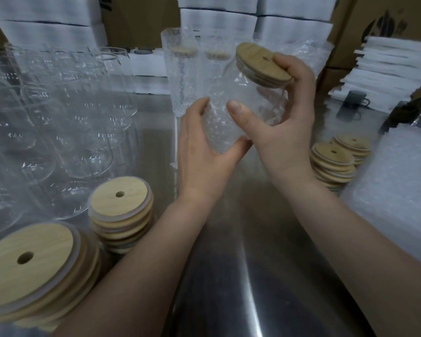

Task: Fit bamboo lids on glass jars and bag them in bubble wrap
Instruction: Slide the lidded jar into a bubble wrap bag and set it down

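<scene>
Now R grip (282, 137) round lidded jar (265, 100), L grip (202, 154) pinching bubble bag (216, 127)

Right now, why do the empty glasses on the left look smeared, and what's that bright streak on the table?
Head view: the empty glasses look blurred, clear walls overlapping; the wide lens swells the near lid stack at the corner; the streak is glare on the steel table.

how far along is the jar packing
Done: two bubble-wrapped lidded jars at the back. In hand: right hand grips a clear glass jar with round bamboo lid; left hand holds a bubble-wrap bag around its base. Left: many bare glass jars, stacked bamboo lids.
</scene>
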The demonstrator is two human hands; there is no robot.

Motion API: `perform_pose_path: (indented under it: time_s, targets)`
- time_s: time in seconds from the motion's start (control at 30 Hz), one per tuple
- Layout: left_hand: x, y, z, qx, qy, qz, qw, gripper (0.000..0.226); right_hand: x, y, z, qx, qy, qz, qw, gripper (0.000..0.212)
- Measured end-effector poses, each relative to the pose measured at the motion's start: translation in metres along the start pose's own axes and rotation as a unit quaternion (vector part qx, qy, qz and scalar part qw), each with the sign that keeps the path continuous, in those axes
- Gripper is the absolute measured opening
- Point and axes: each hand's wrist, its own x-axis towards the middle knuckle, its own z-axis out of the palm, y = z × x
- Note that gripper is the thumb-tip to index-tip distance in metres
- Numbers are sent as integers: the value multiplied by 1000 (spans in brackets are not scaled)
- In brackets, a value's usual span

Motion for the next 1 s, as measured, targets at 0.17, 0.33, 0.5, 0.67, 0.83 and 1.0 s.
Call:
perform_pose_path:
  time_s: [0.17,0.33,0.5,0.67,0.83,1.0]
  targets:
    - [1,5,-2,-41,12,12,999,73,0,-3,3,3,-30,6,1000,62]
    - [1,9,-3,-85,35,15,996,68,-1,-3,5,15,-55,23,998,55]
    - [3,13,-2,-106,57,34,992,61,-2,-8,6,17,-54,65,996,31]
    - [4,18,-1,-131,67,33,989,59,-2,-12,7,11,-57,69,996,23]
    - [6,22,-5,-168,69,18,983,58,2,-13,6,75,-91,107,987,27]
    - [11,25,-9,-220,78,-16,972,58,8,-9,-2,92,-177,142,970,54]
